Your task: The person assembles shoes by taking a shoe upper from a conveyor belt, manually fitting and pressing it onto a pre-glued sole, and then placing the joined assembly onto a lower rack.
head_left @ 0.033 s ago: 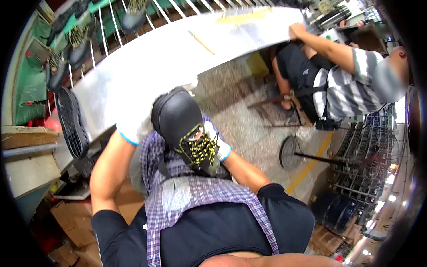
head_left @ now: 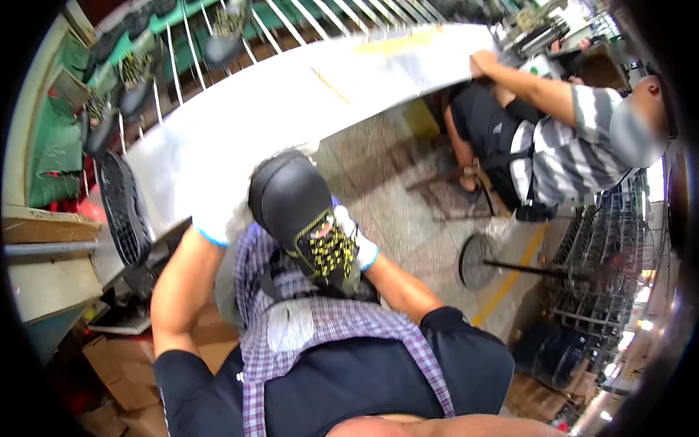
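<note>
A black shoe (head_left: 291,193) with a smooth toe and yellow-black laces (head_left: 331,251) is held over my lap, its toe pointing away from me. My right hand (head_left: 354,237), in a white glove with a blue cuff, grips its right side by the laces. On the other side, my left hand (head_left: 227,207), also gloved in white, is against the left of the toe. Glare off the white table blends with that glove, so its fingers cannot be made out. A black sole (head_left: 125,207) with a ridged tread stands on edge at the table's left end.
The white curved table (head_left: 393,69) bends round in front of me, with a thin yellowish stick (head_left: 331,86) on it. Beyond it, a rack of bars (head_left: 291,25) holds more shoes (head_left: 135,87). A seated person (head_left: 553,138) is at the right, near a standing fan (head_left: 477,261).
The whole view has shifted slightly, with the table and rack sitting a little lower. The shoe and both hands keep nearly the same pose.
</note>
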The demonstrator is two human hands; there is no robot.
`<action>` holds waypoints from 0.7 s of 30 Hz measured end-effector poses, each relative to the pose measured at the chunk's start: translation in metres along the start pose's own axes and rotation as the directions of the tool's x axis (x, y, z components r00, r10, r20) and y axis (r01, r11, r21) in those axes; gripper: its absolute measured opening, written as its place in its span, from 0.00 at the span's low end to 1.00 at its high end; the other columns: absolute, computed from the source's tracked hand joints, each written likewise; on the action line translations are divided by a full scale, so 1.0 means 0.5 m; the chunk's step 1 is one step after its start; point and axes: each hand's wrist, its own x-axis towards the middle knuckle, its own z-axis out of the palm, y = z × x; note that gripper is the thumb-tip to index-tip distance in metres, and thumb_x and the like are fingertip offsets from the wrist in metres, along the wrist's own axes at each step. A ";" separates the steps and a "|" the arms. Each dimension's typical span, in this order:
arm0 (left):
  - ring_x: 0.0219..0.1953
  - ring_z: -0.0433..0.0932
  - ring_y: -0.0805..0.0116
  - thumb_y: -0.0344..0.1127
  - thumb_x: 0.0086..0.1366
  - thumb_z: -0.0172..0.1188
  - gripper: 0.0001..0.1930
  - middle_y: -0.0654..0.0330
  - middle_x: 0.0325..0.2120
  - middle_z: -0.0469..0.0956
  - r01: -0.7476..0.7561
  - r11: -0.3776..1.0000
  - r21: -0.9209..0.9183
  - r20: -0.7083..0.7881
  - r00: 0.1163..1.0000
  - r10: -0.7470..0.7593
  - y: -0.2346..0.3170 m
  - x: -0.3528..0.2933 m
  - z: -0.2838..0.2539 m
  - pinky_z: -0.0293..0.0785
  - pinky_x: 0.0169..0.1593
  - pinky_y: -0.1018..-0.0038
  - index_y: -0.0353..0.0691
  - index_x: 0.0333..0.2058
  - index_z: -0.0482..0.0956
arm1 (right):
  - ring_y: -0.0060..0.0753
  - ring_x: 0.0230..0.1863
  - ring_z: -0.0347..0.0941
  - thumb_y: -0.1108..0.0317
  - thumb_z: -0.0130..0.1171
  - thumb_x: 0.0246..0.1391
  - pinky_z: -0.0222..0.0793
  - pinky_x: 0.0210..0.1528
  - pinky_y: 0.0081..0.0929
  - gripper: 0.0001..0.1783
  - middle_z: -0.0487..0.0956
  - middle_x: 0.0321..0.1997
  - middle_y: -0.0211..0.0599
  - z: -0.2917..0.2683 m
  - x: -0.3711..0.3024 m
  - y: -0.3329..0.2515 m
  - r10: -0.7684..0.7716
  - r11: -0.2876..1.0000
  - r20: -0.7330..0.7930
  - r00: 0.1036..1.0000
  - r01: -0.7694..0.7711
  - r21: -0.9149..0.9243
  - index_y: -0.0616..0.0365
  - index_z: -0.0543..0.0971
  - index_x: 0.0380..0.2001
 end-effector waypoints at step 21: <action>0.67 0.75 0.65 0.40 0.69 0.72 0.43 0.50 0.68 0.75 -0.056 0.975 0.213 -0.215 0.971 0.102 -0.014 -0.254 -0.037 0.72 0.71 0.64 0.29 0.76 0.64 | 0.47 0.70 0.78 0.52 0.74 0.62 0.73 0.73 0.43 0.35 0.83 0.66 0.46 0.387 0.069 -0.350 0.105 -0.072 0.696 0.710 0.703 -0.707 0.53 0.81 0.69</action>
